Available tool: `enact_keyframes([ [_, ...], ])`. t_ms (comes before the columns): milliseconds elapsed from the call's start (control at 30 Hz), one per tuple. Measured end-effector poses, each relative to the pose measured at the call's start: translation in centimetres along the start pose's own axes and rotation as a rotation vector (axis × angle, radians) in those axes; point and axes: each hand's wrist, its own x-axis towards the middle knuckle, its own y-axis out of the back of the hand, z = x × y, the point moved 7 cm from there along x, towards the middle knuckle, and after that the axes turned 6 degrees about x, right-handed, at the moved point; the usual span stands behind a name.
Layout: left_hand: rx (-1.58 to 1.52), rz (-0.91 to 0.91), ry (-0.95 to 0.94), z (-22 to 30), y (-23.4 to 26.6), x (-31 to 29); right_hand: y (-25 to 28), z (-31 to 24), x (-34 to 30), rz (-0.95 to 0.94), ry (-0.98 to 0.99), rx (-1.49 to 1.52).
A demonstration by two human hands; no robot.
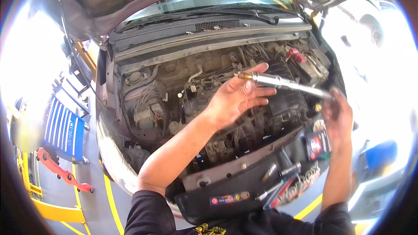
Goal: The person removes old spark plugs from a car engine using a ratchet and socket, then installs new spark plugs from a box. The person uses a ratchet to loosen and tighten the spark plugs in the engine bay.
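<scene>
A long metal extension bar (pixel 305 88) with a spark plug socket (pixel 269 80) at its left end is held up over the engine bay. What looks like a spark plug (pixel 245 76) with a brownish tip sticks out of the socket. My left hand (pixel 237 95) has its thumb and index finger loosely around the socket, the other fingers stretched out behind it. At the bar's right end my right hand (pixel 339 115) is closed around it, smeared by motion. Below lies the open engine bay (pixel 209 100) of a car.
A red-capped battery (pixel 311 67) sits at the bay's right. On the dark front cover (pixel 209 206) lie several tools, a small box (pixel 230 199) and a dark package (pixel 318 144). A blue tool cabinet (pixel 65 126) and a red creeper (pixel 63 172) stand left. The raised hood (pixel 104 0) hangs above.
</scene>
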Motion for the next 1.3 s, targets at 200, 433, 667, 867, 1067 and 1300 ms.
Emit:
enact_keyframes([
  [200, 0.018, 0.08, -0.029, 1.6, -5.4, -3.1, 1.5, 4.0, -9.4, -0.469, -0.268, 0.084],
  [433, -0.122, 0.205, 0.033, -2.1, -11.6, -8.2, 0.5, 8.4, -18.5, -0.863, -0.556, -0.156],
  [667, -0.277, 0.682, -0.185, -6.6, -15.7, -15.8, 4.2, 11.0, -23.6, -1.063, -0.759, -0.095],
  [867, -0.153, 0.928, -0.055, -10.6, -17.2, -18.3, 8.9, 10.7, -22.5, -1.096, -0.681, -0.216],
  [1067, 1.106, 1.208, 0.138, -3.6, -18.3, -26.7, 14.7, 8.3, -16.5, -1.047, -0.333, -0.222],
  [1300, 1.514, 0.891, 0.292, -4.1, -23.4, -22.3, 19.8, 7.1, -11.1, -0.853, -0.302, -0.091],
])
